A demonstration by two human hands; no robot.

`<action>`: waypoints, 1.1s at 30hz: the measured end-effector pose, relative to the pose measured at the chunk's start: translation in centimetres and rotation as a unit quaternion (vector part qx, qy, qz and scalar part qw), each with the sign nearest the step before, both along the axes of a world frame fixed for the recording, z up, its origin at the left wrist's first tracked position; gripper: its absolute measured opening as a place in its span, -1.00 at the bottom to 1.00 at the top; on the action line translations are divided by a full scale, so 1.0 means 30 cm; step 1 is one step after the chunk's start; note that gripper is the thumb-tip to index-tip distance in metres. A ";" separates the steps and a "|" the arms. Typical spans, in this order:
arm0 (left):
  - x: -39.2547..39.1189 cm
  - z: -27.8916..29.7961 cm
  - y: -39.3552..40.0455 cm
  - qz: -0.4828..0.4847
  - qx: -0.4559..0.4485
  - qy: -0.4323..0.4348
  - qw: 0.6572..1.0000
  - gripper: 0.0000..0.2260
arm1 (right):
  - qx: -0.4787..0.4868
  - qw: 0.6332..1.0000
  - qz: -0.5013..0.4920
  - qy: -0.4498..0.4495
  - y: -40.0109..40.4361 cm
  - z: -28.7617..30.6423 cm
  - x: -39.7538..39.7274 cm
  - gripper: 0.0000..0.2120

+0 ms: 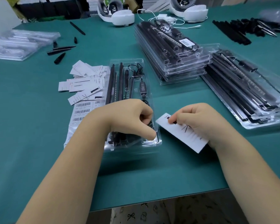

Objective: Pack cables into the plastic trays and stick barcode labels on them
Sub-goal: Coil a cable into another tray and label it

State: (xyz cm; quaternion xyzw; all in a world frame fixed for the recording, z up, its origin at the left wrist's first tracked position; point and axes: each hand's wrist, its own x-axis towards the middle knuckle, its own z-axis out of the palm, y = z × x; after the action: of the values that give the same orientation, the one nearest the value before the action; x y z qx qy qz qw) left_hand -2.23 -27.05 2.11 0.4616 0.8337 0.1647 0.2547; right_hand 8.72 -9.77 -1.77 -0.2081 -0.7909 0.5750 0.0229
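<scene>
Pinching a white card (183, 134) just right of the tray (158, 139), the right hand (199, 120) sits nearest, card's long axis diagonal, while left hand (128, 118) grip curls on the tray's cable (149, 125) w/ thumb at near corner.

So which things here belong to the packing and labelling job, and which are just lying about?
In the job: open tray, left hand at its cable, right hand pinching a white card, barcode sheet, packed trays, empty trays.

Lying about: headsets, white cable, loose black caps.
</scene>
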 end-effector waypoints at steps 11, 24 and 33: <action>-0.001 -0.007 0.008 0.006 -0.008 0.014 1.000 -0.70 | -0.062 0.994 0.005 0.086 -0.057 -0.025 -0.065 -0.73; -0.007 -0.009 -0.002 -0.004 0.019 0.004 1.000 -0.72 | 0.254 0.963 0.009 0.091 -0.100 -0.045 -0.072 -0.78; -0.007 -0.007 -0.005 0.001 0.009 -0.003 1.000 -0.69 | 0.106 0.981 0.149 0.070 -0.044 -0.027 0.000 -0.69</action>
State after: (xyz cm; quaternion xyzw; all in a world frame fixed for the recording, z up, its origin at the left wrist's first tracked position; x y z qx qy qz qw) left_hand -2.45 -27.20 1.91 0.4628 0.8316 0.1740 0.2530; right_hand 8.72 -11.09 -2.58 -0.0434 -0.8660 0.4979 0.0147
